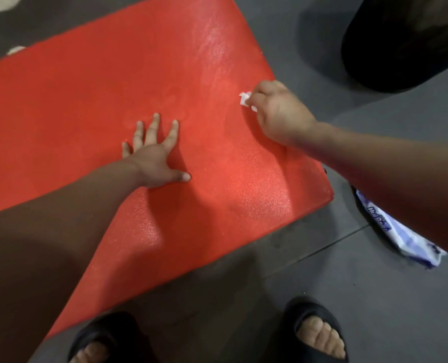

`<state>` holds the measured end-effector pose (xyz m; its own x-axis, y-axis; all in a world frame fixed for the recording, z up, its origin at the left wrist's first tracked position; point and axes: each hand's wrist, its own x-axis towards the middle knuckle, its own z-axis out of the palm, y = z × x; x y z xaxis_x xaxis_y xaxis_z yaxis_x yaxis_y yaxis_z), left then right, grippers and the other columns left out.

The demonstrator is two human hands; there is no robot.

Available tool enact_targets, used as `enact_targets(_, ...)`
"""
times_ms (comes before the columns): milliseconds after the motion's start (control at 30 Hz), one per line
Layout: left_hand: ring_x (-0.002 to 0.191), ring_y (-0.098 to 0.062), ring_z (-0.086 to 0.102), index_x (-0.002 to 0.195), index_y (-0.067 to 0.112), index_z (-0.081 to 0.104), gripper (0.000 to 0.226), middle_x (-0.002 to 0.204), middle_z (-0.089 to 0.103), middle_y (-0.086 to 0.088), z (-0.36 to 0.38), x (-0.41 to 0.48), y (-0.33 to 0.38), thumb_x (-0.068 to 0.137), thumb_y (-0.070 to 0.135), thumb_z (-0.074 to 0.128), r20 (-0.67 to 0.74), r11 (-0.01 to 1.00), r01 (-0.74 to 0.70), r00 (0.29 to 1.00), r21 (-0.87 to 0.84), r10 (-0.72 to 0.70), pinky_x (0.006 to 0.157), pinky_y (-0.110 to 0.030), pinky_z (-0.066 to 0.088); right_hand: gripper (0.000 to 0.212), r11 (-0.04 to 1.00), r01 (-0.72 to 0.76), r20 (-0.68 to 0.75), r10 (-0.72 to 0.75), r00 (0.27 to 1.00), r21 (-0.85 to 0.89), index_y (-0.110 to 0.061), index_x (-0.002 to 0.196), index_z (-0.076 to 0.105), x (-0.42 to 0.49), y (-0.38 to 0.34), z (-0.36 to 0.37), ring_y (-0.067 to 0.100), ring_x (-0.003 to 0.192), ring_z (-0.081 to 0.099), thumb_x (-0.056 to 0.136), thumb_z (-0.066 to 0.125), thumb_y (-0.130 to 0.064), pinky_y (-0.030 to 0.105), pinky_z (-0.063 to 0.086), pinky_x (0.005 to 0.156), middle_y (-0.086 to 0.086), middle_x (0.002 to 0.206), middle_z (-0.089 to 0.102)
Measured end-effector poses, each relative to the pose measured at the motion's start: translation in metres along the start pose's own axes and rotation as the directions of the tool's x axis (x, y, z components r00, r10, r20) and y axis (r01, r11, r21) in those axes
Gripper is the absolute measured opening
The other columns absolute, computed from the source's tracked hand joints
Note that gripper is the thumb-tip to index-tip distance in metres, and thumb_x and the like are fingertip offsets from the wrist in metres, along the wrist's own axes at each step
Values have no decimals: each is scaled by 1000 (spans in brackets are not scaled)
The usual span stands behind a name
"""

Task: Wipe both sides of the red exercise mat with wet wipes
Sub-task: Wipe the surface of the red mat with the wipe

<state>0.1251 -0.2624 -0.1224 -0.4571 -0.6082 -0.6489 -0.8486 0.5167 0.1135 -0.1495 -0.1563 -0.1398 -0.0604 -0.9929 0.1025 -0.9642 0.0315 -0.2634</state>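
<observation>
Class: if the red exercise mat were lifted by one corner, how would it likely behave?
Probably floppy: the red exercise mat looks thin and lies flat on the floor, so a lifted corner should droop. Likely light: its surface looks foamy. Perhaps slides: the left hand presses it while the right hand holds a wet wipe.

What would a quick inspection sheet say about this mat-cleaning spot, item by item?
Surface: grey tiled floor; red exercise mat lies flat on it, glossy towards its far right.
Job's things: white wet wipe against the mat; wipes pack on the floor right of the mat.
Clutter: two pale blurred objects beyond the mat.
Hands: left hand flat on the mat, fingers spread; right hand grips the wipe.
Cables: nothing seen.
Surroundings: large dark object upper right; black slippers below.
</observation>
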Motion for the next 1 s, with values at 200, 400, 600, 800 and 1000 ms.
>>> enact_targets(200, 152, -32, -29, 155, 51, -19, 125, 163, -38, 5, 2, -1, 0, 76, 66, 77, -4, 1000, 1, 1000, 4, -1, 122, -65, 0, 40, 903, 396, 196, -425, 884, 167, -11, 132, 55, -72, -66, -2, 33, 90, 56, 92, 48, -9, 43, 50, 86, 13, 106, 59)
enact_targets(400, 153, -30, -27, 156, 49, -18, 123, 164, -35, 6, 1, -5, 3, 78, 65, 76, 0, 1000, 17, 1000, 3, -17, 123, -63, 1, 39, 953, 286, 158, -299, 941, 100, -10, 131, 62, -50, -23, -6, 36, 91, 60, 96, 45, -11, 43, 53, 86, 15, 103, 60)
enact_targets(600, 154, -30, -25, 157, 48, -16, 116, 165, -33, 8, 3, -13, 9, 84, 61, 73, 13, 999, 33, 999, -23, -33, 124, -60, 1, 44, 999, -47, 41, 47, 998, 6, -7, 126, 64, -40, -9, -13, 42, 91, 56, 97, 35, -21, 48, 53, 82, 20, 98, 56)
enact_targets(800, 155, -25, -21, 158, 50, -8, 106, 167, -26, 12, 19, -17, 8, 88, 54, 72, -94, 996, 37, 995, -77, -44, 124, -57, 0, 51, 902, 404, 291, -432, 853, 154, -3, 131, 58, -109, -91, -4, 34, 94, 55, 102, 25, -28, 43, 52, 81, 16, 105, 57)
enact_targets(1000, 158, -25, -8, 162, 43, 8, 87, 171, -7, 9, 46, -30, 9, 95, 44, 64, -289, 994, -1, 957, -112, -32, 125, -56, 3, 60, 956, 286, 214, -294, 932, 66, -4, 122, 65, -67, -48, -14, 37, 88, 59, 107, 17, -37, 44, 53, 80, 18, 100, 60)
